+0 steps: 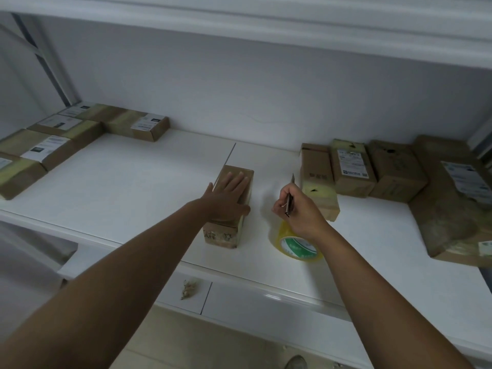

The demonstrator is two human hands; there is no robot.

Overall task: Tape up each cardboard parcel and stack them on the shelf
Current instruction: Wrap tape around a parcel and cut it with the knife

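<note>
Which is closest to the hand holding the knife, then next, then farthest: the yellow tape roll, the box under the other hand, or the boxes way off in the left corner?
1. Yellow tape roll, just beneath the right hand.
2. Small brown cardboard box, to its left.
3. Labelled cardboard boxes, far left.

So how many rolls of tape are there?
1. The tape roll lies flat near the shelf's front edge, partly under the right hand. Others may be hidden behind parcels.

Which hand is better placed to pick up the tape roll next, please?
Right, probably. The right hand hovers just above the tape roll, though it holds a knife. The left hand lies flat on the box.
</note>
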